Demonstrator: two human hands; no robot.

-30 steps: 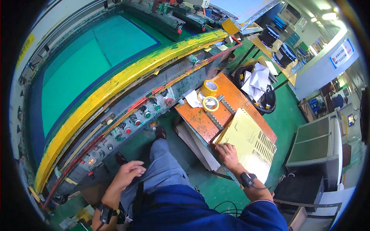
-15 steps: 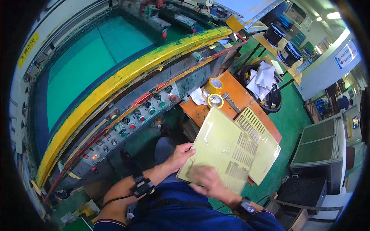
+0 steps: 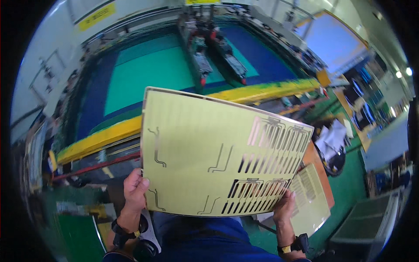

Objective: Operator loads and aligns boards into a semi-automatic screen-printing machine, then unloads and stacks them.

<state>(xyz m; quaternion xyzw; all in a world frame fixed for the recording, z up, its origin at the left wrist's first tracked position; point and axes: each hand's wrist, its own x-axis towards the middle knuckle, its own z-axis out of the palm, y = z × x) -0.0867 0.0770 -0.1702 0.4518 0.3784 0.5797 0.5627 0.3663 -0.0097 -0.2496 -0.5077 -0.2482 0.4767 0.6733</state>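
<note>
A large pale-yellow circuit board panel (image 3: 192, 131) is held up in front of me, tilted, between both hands. Dark thin traces run over it, and its right side carries rows of long slots with shiny coppery strips. My left hand (image 3: 136, 192) is closed on the lower left edge, thumb on the face. At the lower right corner my right hand (image 3: 284, 206) grips the edge; its fingers are partly behind the panel. A similar panel (image 3: 313, 214) lies by the orange table, lower and to the right of my right hand.
Ahead stands a screen-printing machine with a green screen (image 3: 150, 72), a yellow front bar (image 3: 266, 91) and two print arms tipped in red. The orange table (image 3: 322, 174) is at right, beside a black bin with white paper (image 3: 334, 139). A grey rack (image 3: 366, 218) stands farther right.
The panel has been lifted from beside the table and turned to face the machine. My right hand moved from its surface to its right edge. The view swung toward the machine.
</note>
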